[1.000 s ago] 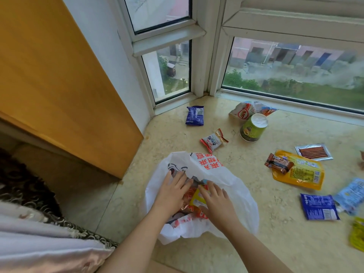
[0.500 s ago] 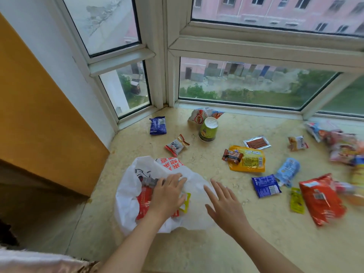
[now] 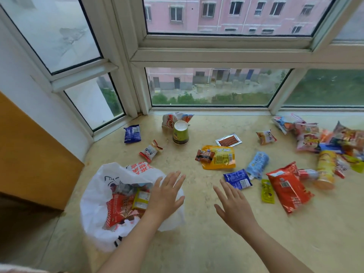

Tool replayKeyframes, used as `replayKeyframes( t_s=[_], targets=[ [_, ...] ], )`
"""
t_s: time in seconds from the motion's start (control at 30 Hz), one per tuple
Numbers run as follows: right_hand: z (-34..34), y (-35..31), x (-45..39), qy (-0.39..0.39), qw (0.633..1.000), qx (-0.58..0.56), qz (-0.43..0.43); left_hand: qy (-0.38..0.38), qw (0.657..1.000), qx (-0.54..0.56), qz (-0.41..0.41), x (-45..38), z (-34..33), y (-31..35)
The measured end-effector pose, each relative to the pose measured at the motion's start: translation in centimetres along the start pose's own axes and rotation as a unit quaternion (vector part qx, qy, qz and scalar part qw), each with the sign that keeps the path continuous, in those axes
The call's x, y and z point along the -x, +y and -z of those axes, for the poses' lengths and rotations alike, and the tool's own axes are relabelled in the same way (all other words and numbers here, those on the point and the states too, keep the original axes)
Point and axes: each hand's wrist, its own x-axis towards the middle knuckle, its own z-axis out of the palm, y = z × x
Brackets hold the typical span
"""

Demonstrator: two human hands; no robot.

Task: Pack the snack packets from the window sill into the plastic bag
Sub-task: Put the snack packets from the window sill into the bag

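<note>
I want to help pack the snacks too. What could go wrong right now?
The plastic bag lies slumped with its mouth wide open, so packets may slide back out if the left hand lets go. The green cup stands upside down among the packets; a sweeping right hand might knock it. The yellow tube lies on its side and could roll.

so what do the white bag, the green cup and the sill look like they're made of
The white bag looks like thin plastic film: crumpled, slightly see-through, packets showing at its open mouth. The green cup seems printed paper or thin plastic with a pale foil-like lid; hard to tell which. The sill looks like polished beige stone or marble-look tile, mottled and faintly glossy.
</note>
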Motion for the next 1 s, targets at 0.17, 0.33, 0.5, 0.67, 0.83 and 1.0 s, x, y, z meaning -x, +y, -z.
replayKeyframes(
  t_s=[0.17, 0.33, 0.5, 0.67, 0.83, 1.0],
  targets=[
    [1.0, 7.6, 1.0, -0.030, 1.000, 0.003, -0.004, -0.038, 0.999, 0.019, 0.027, -2.9, -1.1, 5.4],
    [1.7, 14.1, 1.3, -0.046, 0.999, -0.012, -0.002, -0.044, 0.997, 0.019, 0.057, -6.7, -2.6, 10.6],
    [0.4, 18.5, -1.4, -0.097, 0.995, 0.007, 0.037, -0.036, 0.994, 0.012, 0.105, -10.1, -4.2, 12.7],
    [-1.4, 20.7, -6.0, -0.087, 0.993, 0.015, 0.078, -0.032, 0.990, -0.001, 0.136, -13.7, -6.1, 11.5],
    [-4.7, 20.7, -10.6, -0.091, 0.991, 0.027, 0.095, -0.032, 0.983, 0.021, 0.177, -17.9, -9.4, 10.1],
    [-8.9, 20.1, -16.8, -0.097, 0.989, 0.054, 0.101, -0.040, 0.975, 0.037, 0.216, -22.9, -13.4, 8.0]
  ],
)
